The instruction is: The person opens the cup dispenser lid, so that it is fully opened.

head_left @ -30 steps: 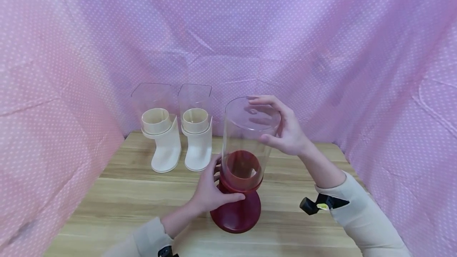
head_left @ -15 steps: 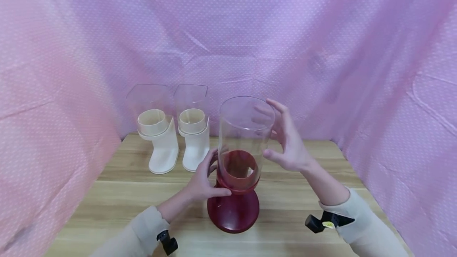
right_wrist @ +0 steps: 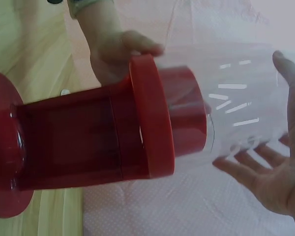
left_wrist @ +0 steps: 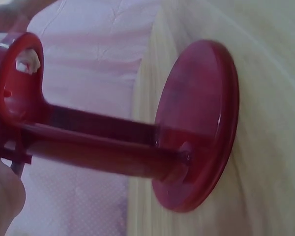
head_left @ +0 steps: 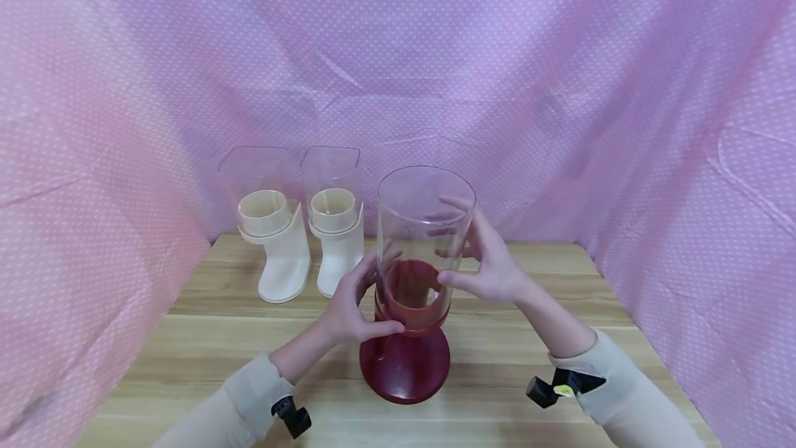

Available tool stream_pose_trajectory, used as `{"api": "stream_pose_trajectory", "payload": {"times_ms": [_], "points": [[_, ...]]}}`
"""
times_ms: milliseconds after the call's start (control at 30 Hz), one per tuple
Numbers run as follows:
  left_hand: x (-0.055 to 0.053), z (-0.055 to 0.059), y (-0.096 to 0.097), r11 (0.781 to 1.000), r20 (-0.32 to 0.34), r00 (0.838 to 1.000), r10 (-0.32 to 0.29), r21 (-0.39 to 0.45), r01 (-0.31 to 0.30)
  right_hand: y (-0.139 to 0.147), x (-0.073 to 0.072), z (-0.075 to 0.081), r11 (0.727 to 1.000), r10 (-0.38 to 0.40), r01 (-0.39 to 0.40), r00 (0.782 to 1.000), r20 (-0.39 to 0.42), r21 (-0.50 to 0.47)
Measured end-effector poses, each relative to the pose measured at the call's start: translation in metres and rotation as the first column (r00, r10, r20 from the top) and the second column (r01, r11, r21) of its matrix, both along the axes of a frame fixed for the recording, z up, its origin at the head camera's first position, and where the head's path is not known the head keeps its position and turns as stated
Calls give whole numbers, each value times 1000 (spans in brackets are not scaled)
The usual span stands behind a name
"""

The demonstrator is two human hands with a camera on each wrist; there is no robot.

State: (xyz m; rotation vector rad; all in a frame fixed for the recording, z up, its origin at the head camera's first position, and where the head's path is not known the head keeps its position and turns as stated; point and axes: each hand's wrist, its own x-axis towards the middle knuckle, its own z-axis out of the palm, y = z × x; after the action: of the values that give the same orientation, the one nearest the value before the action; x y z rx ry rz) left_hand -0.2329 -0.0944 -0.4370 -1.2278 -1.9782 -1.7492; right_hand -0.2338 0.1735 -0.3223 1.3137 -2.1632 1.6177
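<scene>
The right hand (head_left: 494,269) has moved down the clear cylinder (head_left: 412,235), from top to side, apparently touching it.

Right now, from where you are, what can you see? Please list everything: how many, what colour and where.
red stand: one, dark red, upright on the table's near part
clear cylinder: one, transparent, upright on the red stand, around its raised collar
white stands: two, cream-white, side by side, farther back and left
clear containers: two, transparent, one on each white stand
table: one, light wood-grain, beneath the stands
dotted cloth: piece count unclear, pink-purple with white dots, behind and both sides
wrist cameras: two, black, at the cuffs
yellow label: one, yellow, on the right wrist camera
sleeves: two, beige, on the forearms
left hand: one, bare, holding the red stand's top
right hand: one, bare, around the clear cylinder's side
</scene>
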Motion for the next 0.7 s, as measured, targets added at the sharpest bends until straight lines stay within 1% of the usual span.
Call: {"api": "stream_pose_trajectory", "payload": {"times_ms": [67, 133, 233, 333, 367, 433, 500, 600, 633, 700], "points": [[6, -1, 3, 997, -15, 997, 78, 5, -78, 1, -7, -2, 997, 77, -77, 997, 16, -13], [14, -2, 7, 986, -40, 985, 167, 12, -167, 2, -16, -5, 988, 151, -150, 988, 26, -30], [24, -4, 15, 958, -92, 954, 287, 25, -286, 2, -29, -9, 966, 252, -250, 967, 28, -66], [30, -5, 20, 931, -127, 923, 364, 30, -364, 1, -38, -12, 945, 315, -312, 949, 16, -92], [31, -5, 20, 927, -134, 917, 375, 32, -374, 1, -40, -13, 940, 329, -326, 944, 12, -99], [30, -4, 20, 925, -147, 913, 380, 37, -379, 1, -43, -14, 934, 345, -343, 939, 4, -102], [26, -1, 18, 932, -149, 919, 364, 47, -361, 2, -43, -16, 934, 342, -342, 940, -15, -104], [18, 6, 12, 951, -166, 937, 308, 75, -300, 4, -40, -16, 945, 307, -310, 951, -44, -101], [14, 9, 10, 958, -178, 942, 284, 89, -272, 5, -38, -16, 951, 288, -292, 956, -52, -98], [7, 15, 5, 969, -207, 949, 238, 110, -220, 6, -33, -16, 970, 225, -230, 972, -70, -80]]}}
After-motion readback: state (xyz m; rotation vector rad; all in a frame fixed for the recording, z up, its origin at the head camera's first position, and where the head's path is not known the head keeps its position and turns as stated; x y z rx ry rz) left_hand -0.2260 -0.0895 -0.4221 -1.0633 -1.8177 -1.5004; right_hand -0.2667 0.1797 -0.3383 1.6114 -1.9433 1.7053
